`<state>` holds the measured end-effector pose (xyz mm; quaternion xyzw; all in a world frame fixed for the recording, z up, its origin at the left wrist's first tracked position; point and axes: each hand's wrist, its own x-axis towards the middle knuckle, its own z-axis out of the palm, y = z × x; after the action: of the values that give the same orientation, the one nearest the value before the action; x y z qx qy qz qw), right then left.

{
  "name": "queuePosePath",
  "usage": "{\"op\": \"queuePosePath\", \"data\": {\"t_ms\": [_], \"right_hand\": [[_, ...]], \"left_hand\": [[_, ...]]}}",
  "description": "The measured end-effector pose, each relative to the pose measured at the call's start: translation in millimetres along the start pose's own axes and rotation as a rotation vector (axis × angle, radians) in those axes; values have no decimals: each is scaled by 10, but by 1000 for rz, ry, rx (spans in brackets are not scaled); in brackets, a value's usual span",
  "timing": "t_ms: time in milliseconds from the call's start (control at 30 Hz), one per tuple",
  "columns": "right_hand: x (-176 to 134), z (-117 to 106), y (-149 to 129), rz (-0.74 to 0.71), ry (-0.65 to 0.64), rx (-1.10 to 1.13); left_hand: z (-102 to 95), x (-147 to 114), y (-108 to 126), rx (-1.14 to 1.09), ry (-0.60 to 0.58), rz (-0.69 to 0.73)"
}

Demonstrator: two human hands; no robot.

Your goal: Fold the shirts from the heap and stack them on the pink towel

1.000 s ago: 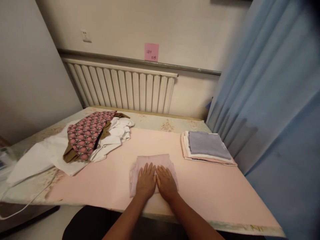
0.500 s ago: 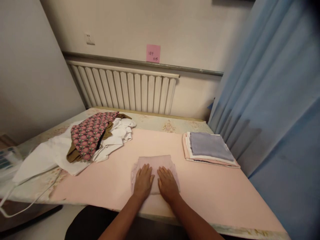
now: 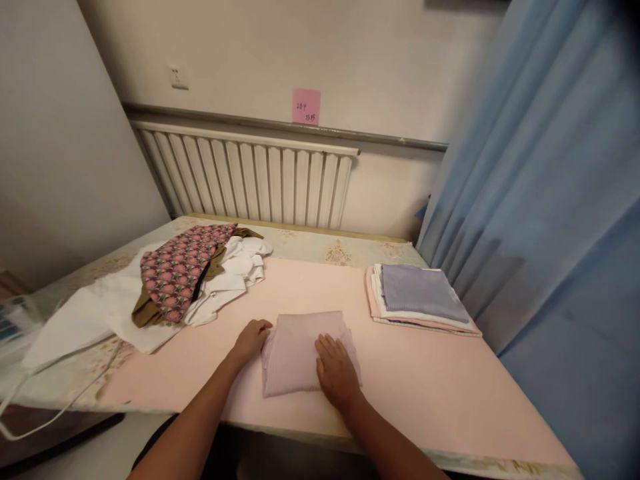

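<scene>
A folded lilac cloth [image 3: 295,353], finely ribbed, lies in front of me on a pale pink sheet [image 3: 425,387]. At its upper left edge is my left hand [image 3: 253,340], fingers curled in and tips against the cloth's side; the fingertips are partly hidden. My right hand [image 3: 337,370] rests flat on the right half of the cloth, fingers stretched out. Some loose layers stick out along the cloth's left and right sides.
On the right stands a stack of folded clothes with a grey-blue piece [image 3: 423,292] on top. At left lies a loose heap of white cloth [image 3: 100,307] and a patterned floral garment [image 3: 180,267]. A white cord [image 3: 65,410] hangs over the front edge; a blue curtain [image 3: 525,200] borders the right.
My left hand has lifted off the cloth's top and moved left to its side edge, its fingers now curled. The right hand stays flat in the same place.
</scene>
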<state>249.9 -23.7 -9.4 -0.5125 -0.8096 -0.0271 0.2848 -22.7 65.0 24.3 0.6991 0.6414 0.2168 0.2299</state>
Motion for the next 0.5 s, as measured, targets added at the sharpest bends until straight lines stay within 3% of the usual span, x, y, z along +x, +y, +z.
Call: {"op": "queuePosePath", "data": {"t_ms": [500], "right_hand": [[-1,-1,-6,3,4,-11]], "left_hand": [[65,158,-48,-56,-209,28]]}}
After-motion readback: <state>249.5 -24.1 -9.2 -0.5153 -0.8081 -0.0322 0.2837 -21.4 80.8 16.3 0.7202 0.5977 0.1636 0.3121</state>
